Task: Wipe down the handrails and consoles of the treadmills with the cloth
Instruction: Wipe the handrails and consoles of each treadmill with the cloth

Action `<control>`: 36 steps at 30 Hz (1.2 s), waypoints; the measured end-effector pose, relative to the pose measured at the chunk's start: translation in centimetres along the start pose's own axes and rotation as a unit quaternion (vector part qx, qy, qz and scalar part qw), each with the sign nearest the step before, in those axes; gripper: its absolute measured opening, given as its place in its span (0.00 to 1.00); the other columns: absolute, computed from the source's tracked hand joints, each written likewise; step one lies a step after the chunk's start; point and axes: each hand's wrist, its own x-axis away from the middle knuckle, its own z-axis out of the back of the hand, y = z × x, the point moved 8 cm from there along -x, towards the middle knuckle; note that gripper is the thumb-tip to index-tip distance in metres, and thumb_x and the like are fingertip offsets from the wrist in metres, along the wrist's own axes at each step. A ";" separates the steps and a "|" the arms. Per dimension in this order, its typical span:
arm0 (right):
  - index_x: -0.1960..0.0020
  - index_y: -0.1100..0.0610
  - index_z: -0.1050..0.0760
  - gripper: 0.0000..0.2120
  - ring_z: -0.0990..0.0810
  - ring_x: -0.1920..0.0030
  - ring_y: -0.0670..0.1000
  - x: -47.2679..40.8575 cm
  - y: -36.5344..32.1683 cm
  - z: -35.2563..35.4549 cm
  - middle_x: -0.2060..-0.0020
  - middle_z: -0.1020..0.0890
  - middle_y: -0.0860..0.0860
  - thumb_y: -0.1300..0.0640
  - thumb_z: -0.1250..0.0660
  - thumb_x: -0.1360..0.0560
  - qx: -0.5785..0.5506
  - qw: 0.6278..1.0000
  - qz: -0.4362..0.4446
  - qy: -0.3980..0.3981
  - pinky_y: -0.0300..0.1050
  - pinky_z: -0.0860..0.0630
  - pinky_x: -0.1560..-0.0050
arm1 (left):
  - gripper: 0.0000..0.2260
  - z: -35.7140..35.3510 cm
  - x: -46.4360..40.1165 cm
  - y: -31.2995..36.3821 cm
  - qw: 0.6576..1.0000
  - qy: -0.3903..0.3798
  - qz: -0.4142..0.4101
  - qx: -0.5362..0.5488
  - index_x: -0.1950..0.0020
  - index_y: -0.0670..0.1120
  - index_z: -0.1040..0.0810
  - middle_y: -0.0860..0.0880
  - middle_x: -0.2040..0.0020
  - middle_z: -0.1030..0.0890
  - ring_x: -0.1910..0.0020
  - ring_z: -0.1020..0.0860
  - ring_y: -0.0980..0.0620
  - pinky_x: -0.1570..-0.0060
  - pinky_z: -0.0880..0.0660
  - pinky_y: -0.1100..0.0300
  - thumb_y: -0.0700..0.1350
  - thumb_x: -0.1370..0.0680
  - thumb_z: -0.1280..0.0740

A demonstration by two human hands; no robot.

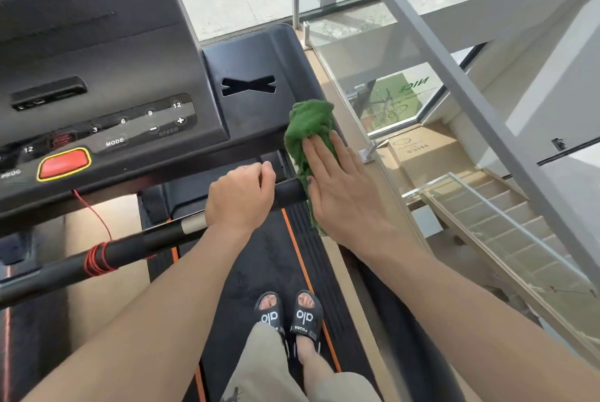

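I stand on a black treadmill whose console (107,83) fills the upper left. A green cloth (310,127) is draped over the right edge of the console's side tray (256,57) and hangs down past the handrail's end. My right hand (337,187) lies flat on the cloth with fingers extended, pressing it against that right edge. My left hand (242,195) is curled around the black front handrail (287,192), just left of the cloth. The rail (130,249) runs down to the left, with a silver band and a red cord wound around it.
The treadmill belt (259,271) with orange stripes lies below, my sandalled feet (289,314) on it. A glass balustrade (373,83) with a grey rail stands close on the right, with a stairwell beyond. Windows lie ahead. A red stop button (64,163) is on the console.
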 end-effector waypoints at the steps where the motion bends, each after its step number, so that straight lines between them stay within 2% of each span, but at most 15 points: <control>1: 0.18 0.56 0.50 0.28 0.52 0.18 0.56 -0.9 0.2 -0.2 0.18 0.46 0.51 0.51 0.51 0.16 -0.012 1.000 -0.019 -0.003 0.54 0.50 0.19 | 0.22 0.0 0.0 0.0 1.000 0.001 0.001 0.000 0.67 0.44 0.30 0.50 0.70 0.27 0.68 0.29 0.42 0.63 0.30 0.52 0.52 0.17 0.49; 4: 0.18 0.58 0.54 0.28 0.54 0.19 0.56 0.2 0.7 -0.3 0.18 0.50 0.53 0.51 0.56 0.16 -0.020 0.999 -0.050 -0.005 0.53 0.50 0.19 | 0.23 0.4 0.0 0.0 1.000 0.019 -0.008 0.006 0.68 0.45 0.30 0.50 0.71 0.29 0.69 0.29 0.43 0.63 0.31 0.52 0.52 0.16 0.48; 7: 0.18 0.61 0.53 0.29 0.48 0.19 0.55 6.3 2.2 0.1 0.19 0.48 0.56 0.52 0.52 0.15 -0.073 0.988 -0.137 -0.001 0.42 0.57 0.21 | 0.22 0.3 0.0 0.1 1.000 0.018 -0.022 0.001 0.66 0.44 0.28 0.51 0.70 0.29 0.68 0.29 0.44 0.62 0.35 0.54 0.52 0.16 0.48; 10: 0.18 0.60 0.54 0.31 0.41 0.21 0.55 14.0 2.9 0.1 0.20 0.45 0.58 0.48 0.55 0.17 -0.108 0.969 -0.218 -0.042 0.40 0.50 0.25 | 0.22 0.1 0.0 0.8 0.998 0.006 -0.056 -0.027 0.60 0.44 0.27 0.50 0.65 0.27 0.65 0.29 0.43 0.63 0.37 0.53 0.51 0.17 0.55; 12: 0.19 0.64 0.49 0.30 0.34 0.25 0.60 17.2 2.4 0.0 0.23 0.38 0.62 0.49 0.56 0.17 -0.069 0.969 -0.231 -0.047 0.46 0.40 0.26 | 0.24 0.4 0.4 1.7 0.995 0.010 -0.088 -0.035 0.53 0.44 0.26 0.46 0.59 0.26 0.61 0.27 0.41 0.65 0.37 0.50 0.49 0.19 0.60; 13: 0.20 0.66 0.47 0.31 0.30 0.28 0.62 17.6 2.1 -0.1 0.25 0.35 0.64 0.49 0.55 0.17 -0.054 0.971 -0.227 -0.052 0.50 0.34 0.28 | 0.24 0.5 0.7 1.9 0.996 0.017 -0.088 -0.026 0.50 0.43 0.25 0.44 0.56 0.25 0.59 0.26 0.40 0.63 0.33 0.48 0.48 0.18 0.59; 15: 0.20 0.65 0.46 0.31 0.30 0.29 0.63 16.2 2.2 0.0 0.25 0.35 0.64 0.47 0.56 0.17 -0.049 0.974 -0.211 -0.058 0.55 0.29 0.30 | 0.20 0.9 2.7 2.7 0.994 0.059 -0.085 0.027 0.43 0.41 0.24 0.43 0.47 0.23 0.50 0.24 0.40 0.49 0.28 0.46 0.50 0.17 0.52; 17: 0.19 0.62 0.46 0.30 0.31 0.29 0.61 13.0 2.6 0.3 0.23 0.36 0.60 0.47 0.54 0.16 -0.076 0.977 -0.193 -0.049 0.56 0.29 0.33 | 0.18 1.0 6.6 3.7 0.988 0.082 -0.104 0.073 0.34 0.42 0.26 0.44 0.36 0.24 0.38 0.26 0.42 0.34 0.31 0.46 0.50 0.17 0.46; 18: 0.19 0.60 0.46 0.29 0.30 0.30 0.61 10.8 3.3 0.2 0.23 0.36 0.58 0.47 0.52 0.16 -0.096 0.976 -0.190 -0.034 0.56 0.28 0.35 | 0.18 0.7 8.4 4.2 0.985 0.082 -0.119 0.093 0.32 0.42 0.27 0.44 0.33 0.25 0.34 0.28 0.44 0.31 0.33 0.47 0.48 0.17 0.44; 21: 0.23 0.58 0.40 0.26 0.27 0.33 0.62 5.6 4.6 0.3 0.28 0.30 0.58 0.45 0.53 0.15 -0.211 0.952 -0.221 -0.009 0.60 0.29 0.34 | 0.17 -0.1 12.4 4.7 0.981 0.059 -0.126 0.137 0.29 0.43 0.28 0.46 0.30 0.26 0.31 0.29 0.46 0.28 0.36 0.50 0.45 0.17 0.42; 24: 0.26 0.59 0.36 0.25 0.25 0.36 0.61 6.6 4.6 -0.2 0.33 0.26 0.58 0.45 0.54 0.15 -0.238 0.937 -0.257 0.004 0.58 0.29 0.37 | 0.17 -0.9 14.7 4.3 0.982 0.014 -0.109 0.151 0.28 0.44 0.29 0.47 0.30 0.26 0.31 0.30 0.48 0.29 0.37 0.51 0.45 0.16 0.43; 27: 0.32 0.58 0.31 0.25 0.23 0.41 0.60 13.4 4.7 0.1 0.39 0.23 0.57 0.43 0.54 0.16 -0.213 0.933 -0.291 -0.003 0.55 0.27 0.45 | 0.17 -0.8 16.5 4.7 0.981 -0.017 -0.113 0.159 0.27 0.43 0.29 0.46 0.30 0.26 0.32 0.28 0.46 0.30 0.35 0.51 0.45 0.15 0.44; 29: 0.35 0.58 0.30 0.24 0.23 0.45 0.58 19.6 4.6 0.6 0.42 0.22 0.56 0.43 0.53 0.16 -0.154 0.939 -0.307 -0.011 0.53 0.28 0.48 | 0.17 -0.7 17.8 5.6 0.976 -0.033 -0.119 0.178 0.27 0.43 0.30 0.46 0.30 0.25 0.33 0.28 0.46 0.31 0.35 0.52 0.45 0.15 0.45; 33: 0.36 0.60 0.29 0.22 0.24 0.49 0.57 28.2 3.1 1.2 0.47 0.21 0.56 0.45 0.50 0.16 0.018 0.958 -0.286 -0.006 0.53 0.28 0.47 | 0.19 -2.2 20.3 7.8 0.962 -0.090 -0.119 0.227 0.24 0.46 0.31 0.48 0.27 0.27 0.31 0.29 0.47 0.30 0.34 0.51 0.47 0.14 0.48; 36: 0.30 0.65 0.33 0.25 0.25 0.41 0.60 28.4 3.0 0.6 0.41 0.23 0.60 0.47 0.48 0.17 0.039 0.966 -0.256 0.013 0.57 0.27 0.38 | 0.19 -3.6 21.9 8.6 0.953 -0.123 -0.101 0.257 0.24 0.46 0.32 0.49 0.27 0.28 0.31 0.29 0.47 0.30 0.34 0.52 0.47 0.14 0.49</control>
